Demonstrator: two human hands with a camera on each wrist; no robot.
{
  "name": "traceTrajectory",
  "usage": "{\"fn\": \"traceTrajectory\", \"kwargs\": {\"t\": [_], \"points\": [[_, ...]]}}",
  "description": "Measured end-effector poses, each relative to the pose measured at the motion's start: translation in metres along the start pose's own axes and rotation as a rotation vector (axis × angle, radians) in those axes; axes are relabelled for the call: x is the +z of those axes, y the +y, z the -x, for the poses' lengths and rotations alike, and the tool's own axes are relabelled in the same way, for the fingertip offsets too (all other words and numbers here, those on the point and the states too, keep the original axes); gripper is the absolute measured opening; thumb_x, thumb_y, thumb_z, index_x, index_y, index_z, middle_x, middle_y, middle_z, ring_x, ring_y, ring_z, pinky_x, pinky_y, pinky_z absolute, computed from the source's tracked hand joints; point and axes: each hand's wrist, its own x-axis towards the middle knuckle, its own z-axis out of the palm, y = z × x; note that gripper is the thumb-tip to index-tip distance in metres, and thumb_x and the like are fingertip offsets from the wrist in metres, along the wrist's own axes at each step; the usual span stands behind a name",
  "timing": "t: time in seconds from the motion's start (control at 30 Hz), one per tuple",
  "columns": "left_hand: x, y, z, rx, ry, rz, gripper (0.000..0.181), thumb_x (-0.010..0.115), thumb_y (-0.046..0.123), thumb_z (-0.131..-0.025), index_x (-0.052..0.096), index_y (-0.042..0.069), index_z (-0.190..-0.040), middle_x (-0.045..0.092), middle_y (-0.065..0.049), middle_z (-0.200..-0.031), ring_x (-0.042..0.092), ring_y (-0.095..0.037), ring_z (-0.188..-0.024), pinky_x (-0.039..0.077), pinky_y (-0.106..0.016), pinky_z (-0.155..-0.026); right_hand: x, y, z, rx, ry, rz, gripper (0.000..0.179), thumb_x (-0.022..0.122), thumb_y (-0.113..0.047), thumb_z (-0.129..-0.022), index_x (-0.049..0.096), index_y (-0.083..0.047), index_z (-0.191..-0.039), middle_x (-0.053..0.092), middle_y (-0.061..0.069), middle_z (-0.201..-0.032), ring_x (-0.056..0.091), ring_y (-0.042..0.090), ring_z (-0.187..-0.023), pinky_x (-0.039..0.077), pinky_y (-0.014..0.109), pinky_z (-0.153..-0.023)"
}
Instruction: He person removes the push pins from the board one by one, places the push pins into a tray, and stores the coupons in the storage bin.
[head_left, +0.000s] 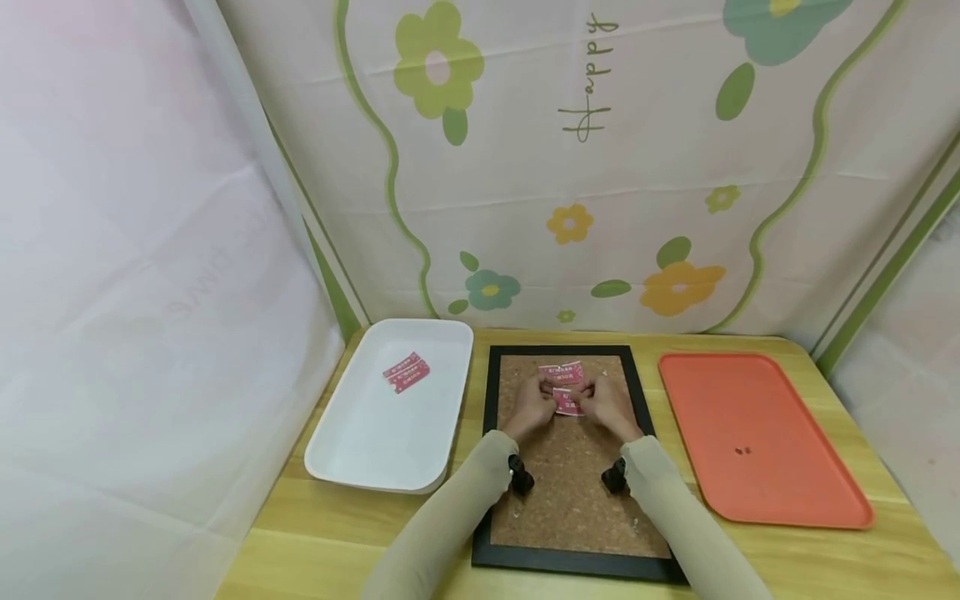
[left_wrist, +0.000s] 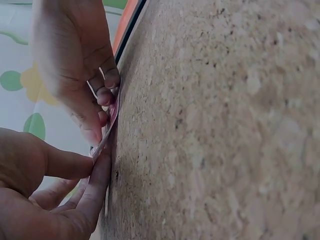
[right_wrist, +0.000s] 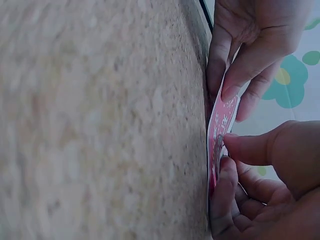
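Both grips clamped, left hand (head_left: 530, 407) and right hand (head_left: 607, 407) pinching opposite sides of the lower coupon (head_left: 566, 402) at the board (head_left: 558, 500), just below the upper coupon (head_left: 564, 372), likely to keep thin stock level and steady.

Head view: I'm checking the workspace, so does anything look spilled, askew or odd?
Two dark specks stand out against the plain orange tray, too small to identify. Pink tickets in the white tray lie slanted to its sides. The held ticket is partly hidden.
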Motion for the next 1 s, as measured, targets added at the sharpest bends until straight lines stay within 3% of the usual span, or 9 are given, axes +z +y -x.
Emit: {"fn": "traceTrajectory", "kwargs": {"t": [0.2, 0.53, 0.7, 0.9, 1.0], "points": [[0.000, 0.001, 0.001, -0.001, 0.013, 0.003, 0.030, 0.066, -0.011, -0.089, 0.071, 0.002, -0.115, 0.069, -0.014, -0.106, 0.062, -0.012, -0.084, 0.055, -0.023, -0.070, -0.002, 0.002, 0.001, -0.041, 0.026, -0.040, 0.012, 0.067, -0.012, -0.099, 0.074, -0.003, -0.097, 0.074, 0.013, -0.091, 0.064, 0.018, -0.078, 0.046, 0.024, -0.062], [-0.001, -0.005, 0.006, 0.022, 0.025, -0.004, 0.030, 0.066, -0.010, -0.089, 0.072, 0.004, -0.114, 0.069, -0.011, -0.104, 0.062, -0.011, -0.084, 0.056, -0.024, -0.072, -0.006, 0.007, 0.007, -0.104, 0.036, -0.120, 0.012, 0.072, -0.009, -0.096, 0.077, 0.000, -0.102, 0.078, 0.018, -0.096, 0.070, 0.015, -0.078, 0.049, 0.024, -0.060], [-0.008, -0.002, 0.010, 0.033, 0.021, 0.005, 0.028, 0.067, -0.007, -0.091, 0.071, 0.004, -0.116, 0.069, -0.010, -0.106, 0.064, -0.013, -0.089, 0.058, -0.027, -0.077, -0.014, 0.005, 0.014, -0.124, 0.041, -0.094, 0.012, 0.071, -0.010, -0.096, 0.078, -0.002, -0.102, 0.078, 0.017, -0.100, 0.072, 0.020, -0.083, 0.052, 0.025, -0.062], [-0.020, 0.002, 0.013, 0.033, 0.011, 0.031, 0.028, 0.062, -0.007, -0.094, 0.070, 0.003, -0.119, 0.069, -0.011, -0.109, 0.062, -0.014, -0.090, 0.056, -0.025, -0.078, -0.024, 0.004, 0.017, -0.142, 0.056, -0.107, 0.015, 0.071, -0.010, -0.096, 0.077, -0.001, -0.106, 0.077, 0.020, -0.100, 0.072, 0.019, -0.076, 0.054, 0.028, -0.058], [-0.028, 0.006, 0.015, 0.080, 0.016, 0.033, 0.028, 0.061, -0.007, -0.093, 0.069, 0.000, -0.119, 0.069, -0.014, -0.110, 0.063, -0.015, -0.090, 0.056, -0.025, -0.076, -0.028, 0.006, 0.017, -0.160, 0.087, -0.118, 0.016, 0.071, -0.011, -0.097, 0.077, -0.001, -0.107, 0.076, 0.019, -0.099, 0.072, 0.019, -0.076, 0.054, 0.028, -0.058]]}}
